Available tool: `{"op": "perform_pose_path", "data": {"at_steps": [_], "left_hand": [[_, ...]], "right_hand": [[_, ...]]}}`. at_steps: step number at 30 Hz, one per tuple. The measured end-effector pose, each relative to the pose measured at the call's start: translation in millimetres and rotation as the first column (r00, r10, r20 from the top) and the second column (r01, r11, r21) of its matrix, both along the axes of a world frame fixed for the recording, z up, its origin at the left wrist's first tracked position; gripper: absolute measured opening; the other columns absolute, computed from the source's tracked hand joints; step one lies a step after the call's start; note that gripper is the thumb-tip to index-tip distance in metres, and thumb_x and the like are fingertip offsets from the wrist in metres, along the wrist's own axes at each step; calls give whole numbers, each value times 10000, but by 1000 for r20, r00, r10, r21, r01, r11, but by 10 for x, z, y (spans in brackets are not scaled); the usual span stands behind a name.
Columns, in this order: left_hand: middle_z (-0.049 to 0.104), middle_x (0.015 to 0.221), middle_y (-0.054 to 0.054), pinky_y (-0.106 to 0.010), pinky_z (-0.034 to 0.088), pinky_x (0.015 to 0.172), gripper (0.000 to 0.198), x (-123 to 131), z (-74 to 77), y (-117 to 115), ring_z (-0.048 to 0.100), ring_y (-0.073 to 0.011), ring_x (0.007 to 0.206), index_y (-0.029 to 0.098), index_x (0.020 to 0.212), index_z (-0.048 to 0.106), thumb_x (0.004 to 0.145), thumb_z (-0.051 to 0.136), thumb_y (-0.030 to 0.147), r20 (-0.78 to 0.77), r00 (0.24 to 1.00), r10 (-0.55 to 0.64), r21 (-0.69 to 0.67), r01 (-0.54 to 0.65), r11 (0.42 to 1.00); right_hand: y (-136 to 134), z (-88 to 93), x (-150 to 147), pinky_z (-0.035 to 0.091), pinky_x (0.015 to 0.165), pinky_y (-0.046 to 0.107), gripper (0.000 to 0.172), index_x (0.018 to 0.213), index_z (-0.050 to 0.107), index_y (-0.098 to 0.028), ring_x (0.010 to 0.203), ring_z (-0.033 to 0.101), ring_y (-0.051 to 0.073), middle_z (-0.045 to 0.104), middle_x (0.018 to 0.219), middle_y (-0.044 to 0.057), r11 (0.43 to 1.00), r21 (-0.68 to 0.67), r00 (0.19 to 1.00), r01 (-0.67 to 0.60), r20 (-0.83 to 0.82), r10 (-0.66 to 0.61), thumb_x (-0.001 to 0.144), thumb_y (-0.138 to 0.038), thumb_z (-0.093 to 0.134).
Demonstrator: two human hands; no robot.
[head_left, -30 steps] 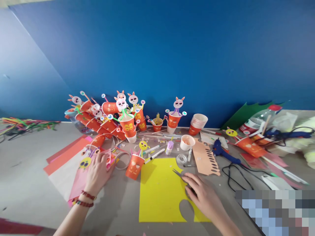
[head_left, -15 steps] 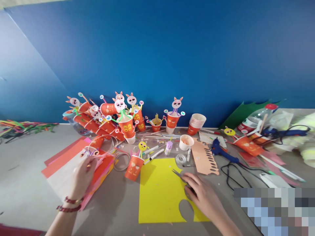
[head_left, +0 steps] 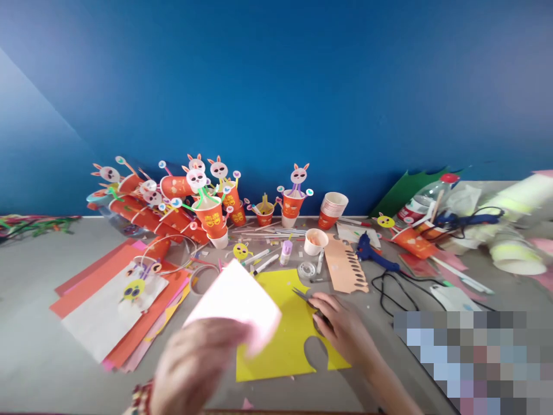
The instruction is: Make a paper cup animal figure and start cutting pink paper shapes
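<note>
Lower centre of frame: pinched pale paper [head_left: 237, 295] in closed fingers of left hand [head_left: 194, 354]; further right: held scissors [head_left: 302, 295] in curled fingers of right hand [head_left: 343, 323].

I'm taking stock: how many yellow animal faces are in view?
3: one yellow face over the left paper stack, another beyond the raised sheet, the third by the tipped right-hand cup. More may be hidden.

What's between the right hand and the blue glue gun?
In the head view, part of a notched peach paper sheet lies between the right hand and the blue glue gun, with a strip of grey table nearer the hand.
</note>
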State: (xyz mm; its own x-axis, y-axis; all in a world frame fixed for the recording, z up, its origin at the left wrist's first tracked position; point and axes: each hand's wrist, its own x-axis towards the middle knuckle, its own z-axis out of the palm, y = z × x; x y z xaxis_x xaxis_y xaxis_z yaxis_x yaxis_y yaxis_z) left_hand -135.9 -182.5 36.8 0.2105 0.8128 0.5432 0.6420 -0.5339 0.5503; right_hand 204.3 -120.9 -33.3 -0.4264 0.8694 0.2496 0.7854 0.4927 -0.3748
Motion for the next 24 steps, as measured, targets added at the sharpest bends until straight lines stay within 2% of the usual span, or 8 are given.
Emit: {"op": "perform_pose_path", "data": {"at_steps": [1, 2, 4, 6, 11, 16, 21, 24], "left_hand": [[767, 900, 23, -327, 614, 811, 364, 193, -46, 41, 718, -189, 895, 336, 959, 675, 905, 436, 606, -37, 980, -196, 53, 198, 979], [761, 1019, -29, -336, 587, 882, 273, 374, -104, 84, 703, -195, 981, 275, 1051, 663, 958, 461, 433, -158, 880, -447, 78, 463, 883], [714, 1173, -78, -343, 559, 933, 214, 668, -249, 155, 674, -203, 1058, 192, 1079, 635, 971, 457, 241, -286, 785, -549, 15, 576, 817], [705, 1172, -79, -365, 571, 906, 173, 835, -391, 181, 676, -227, 1050, 193, 985, 639, 957, 475, 240, -352, 792, -499, -58, 514, 856], [518, 1441, -99, -455, 370, 1150, 495, 725, -514, 167, 482, -250, 1323, 190, 1364, 458, 907, 559, 352, -377, 733, -566, -287, 489, 824], [405, 1524, -131, -504, 320, 1166, 693, 550, -524, 262, 370, -297, 1404, 176, 1479, 338, 889, 584, 444, -443, 727, -524, -374, 382, 845], [284, 1576, -166, -506, 271, 1181, 931, 611, -642, 330, 272, -325, 1448, 125, 1532, 209, 833, 610, 591, -498, 720, -484, -398, 306, 865], [295, 1568, -183, -506, 270, 1175, 937, 645, -709, 366, 269, -329, 1448, 111, 1533, 199, 842, 583, 615, -513, 750, -417, -358, 254, 898]], "right_hand": [[-11, -8, 3, 556, 867, 360, 293, 1161, 621, -228, 1065, 643, 238, 660, 1194, 101, 1000, 5, 1000, -5, -7, 5, 926, -185, 449], [-27, -18, 10, 557, 864, 364, 287, 1161, 619, -226, 1062, 643, 240, 662, 1186, 102, 1000, 14, 1000, -3, -10, 3, 931, -190, 453], [-69, -37, 30, 551, 879, 397, 274, 1159, 619, -227, 1061, 638, 253, 663, 1175, 101, 999, 34, 1000, 14, -4, -14, 938, -199, 462], [-120, -42, 61, 527, 923, 445, 268, 1158, 621, -234, 1083, 622, 270, 656, 1183, 99, 997, 61, 999, 40, 8, -40, 940, -199, 469], [-208, -4, 127, 508, 951, 446, 285, 1183, 607, -242, 1112, 596, 268, 637, 1208, 94, 997, 56, 999, 51, 3, -51, 936, -178, 481], [-203, -46, 101, 515, 940, 464, 292, 1177, 612, -236, 1103, 598, 277, 642, 1199, 94, 998, 50, 999, 45, 12, -45, 921, -159, 495], [-186, -98, 81, 526, 936, 469, 297, 1183, 614, -245, 1101, 605, 281, 647, 1195, 93, 997, 60, 999, 40, 9, -41, 917, -166, 508], [-193, -90, 85, 516, 963, 487, 282, 1176, 612, -241, 1114, 600, 282, 647, 1199, 93, 997, 61, 999, 44, -1, -44, 927, -171, 501]]}}
